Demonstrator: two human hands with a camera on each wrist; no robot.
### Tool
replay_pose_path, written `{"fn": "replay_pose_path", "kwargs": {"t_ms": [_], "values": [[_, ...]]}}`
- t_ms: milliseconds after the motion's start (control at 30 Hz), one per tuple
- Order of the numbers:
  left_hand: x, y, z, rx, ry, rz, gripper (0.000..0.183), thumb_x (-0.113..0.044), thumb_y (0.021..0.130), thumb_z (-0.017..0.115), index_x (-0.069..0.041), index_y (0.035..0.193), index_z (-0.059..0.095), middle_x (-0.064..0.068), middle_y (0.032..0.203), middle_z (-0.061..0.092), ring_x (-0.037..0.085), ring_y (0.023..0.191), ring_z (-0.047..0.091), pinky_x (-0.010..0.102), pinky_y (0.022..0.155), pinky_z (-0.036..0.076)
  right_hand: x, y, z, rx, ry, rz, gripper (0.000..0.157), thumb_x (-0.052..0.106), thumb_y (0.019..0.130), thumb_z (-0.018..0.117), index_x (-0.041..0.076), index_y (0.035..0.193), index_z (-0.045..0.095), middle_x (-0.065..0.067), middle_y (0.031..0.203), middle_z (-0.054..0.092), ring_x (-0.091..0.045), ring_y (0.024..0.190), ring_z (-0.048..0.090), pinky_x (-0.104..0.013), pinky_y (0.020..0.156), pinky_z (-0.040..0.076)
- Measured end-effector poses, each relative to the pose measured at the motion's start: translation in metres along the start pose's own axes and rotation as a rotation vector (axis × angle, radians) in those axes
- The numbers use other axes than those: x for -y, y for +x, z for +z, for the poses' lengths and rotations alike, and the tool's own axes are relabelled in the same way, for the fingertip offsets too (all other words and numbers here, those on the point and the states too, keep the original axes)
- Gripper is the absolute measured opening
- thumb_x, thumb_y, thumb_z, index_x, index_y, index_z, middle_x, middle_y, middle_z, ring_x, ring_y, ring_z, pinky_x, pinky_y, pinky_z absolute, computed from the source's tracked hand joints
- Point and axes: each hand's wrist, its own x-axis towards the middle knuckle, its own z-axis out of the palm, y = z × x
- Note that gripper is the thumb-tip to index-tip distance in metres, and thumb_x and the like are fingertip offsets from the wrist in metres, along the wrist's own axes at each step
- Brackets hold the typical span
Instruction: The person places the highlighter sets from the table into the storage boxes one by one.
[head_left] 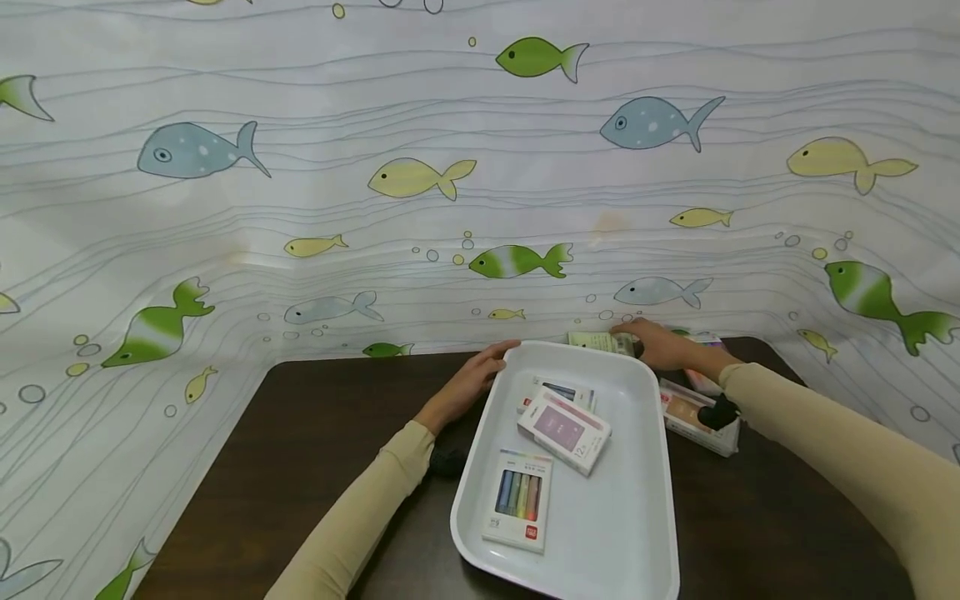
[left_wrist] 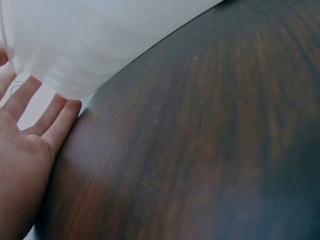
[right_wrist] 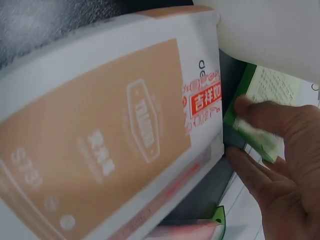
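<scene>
The right hand is pinching a green box between thumb and fingers, just beyond the far end of the white tray. The left hand is touching the tray's far left corner with nearly straight, slightly spread fingers.

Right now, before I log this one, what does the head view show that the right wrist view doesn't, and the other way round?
Only the head view: the left hand at the white tray's rim, and three boxes inside: a purple-labelled box, partly over another box, and a windowed box showing coloured sticks.

Only the right wrist view: legible red lettering on the tan-labelled box.

Both: the right hand, the green box beside it, the tan-labelled box and part of the tray.
</scene>
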Motion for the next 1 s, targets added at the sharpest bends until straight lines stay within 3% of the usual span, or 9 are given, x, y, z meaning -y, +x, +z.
{"fn": "replay_pose_path", "kwargs": {"t_ms": [133, 300, 500, 767, 1000], "values": [[-0.001, 0.002, -0.002, -0.002, 0.001, -0.008, 0.044, -0.025, 0.112, 0.041, -0.025, 0.156, 0.043, 0.001, 0.156, 0.041, 0.026, 0.135, 0.048, 0.045, 0.109, 0.041, -0.001, -0.001, 0.000, -0.025, 0.066, 0.036, 0.081, 0.024, 0.086, 0.085, -0.006, 0.149, 0.044, -0.036, 0.147, 0.036, -0.053, 0.130, 0.039, -0.069, 0.094, 0.043], [0.000, 0.004, -0.002, 0.019, 0.007, -0.005, 0.045, -0.025, 0.112, 0.041, -0.024, 0.157, 0.042, 0.001, 0.157, 0.039, 0.025, 0.137, 0.046, 0.045, 0.110, 0.040, -0.009, -0.008, 0.004, -0.060, 0.317, 0.126, 0.069, 0.009, 0.091, 0.078, -0.008, 0.149, 0.043, -0.035, 0.148, 0.035, -0.054, 0.126, 0.046, -0.057, 0.091, 0.052], [0.000, 0.002, -0.003, 0.002, -0.017, -0.013, 0.047, -0.025, 0.111, 0.042, -0.019, 0.158, 0.041, 0.002, 0.157, 0.039, 0.026, 0.137, 0.046, 0.045, 0.110, 0.039, -0.013, -0.012, 0.003, -0.095, 0.592, 0.259, 0.064, 0.007, 0.095, 0.072, -0.005, 0.150, 0.043, -0.033, 0.146, 0.039, -0.046, 0.119, 0.057, -0.045, 0.085, 0.058], [-0.005, 0.002, -0.003, 0.001, 0.000, -0.015, 0.047, -0.026, 0.111, 0.042, -0.022, 0.158, 0.041, -0.001, 0.157, 0.040, 0.022, 0.137, 0.045, 0.046, 0.112, 0.037, -0.002, -0.018, -0.007, -0.075, 0.765, 0.326, 0.063, 0.009, 0.099, 0.067, -0.003, 0.153, 0.038, -0.033, 0.150, 0.034, -0.048, 0.127, 0.050, -0.045, 0.093, 0.054], [-0.002, 0.001, -0.003, -0.003, -0.015, -0.019, 0.045, -0.025, 0.111, 0.042, -0.024, 0.157, 0.043, -0.001, 0.157, 0.040, 0.023, 0.136, 0.046, 0.045, 0.110, 0.039, -0.006, -0.015, -0.004, -0.076, 0.851, 0.370, 0.063, 0.010, 0.100, 0.066, -0.003, 0.155, 0.036, -0.032, 0.150, 0.034, -0.036, 0.120, 0.059, -0.042, 0.092, 0.055]]}}
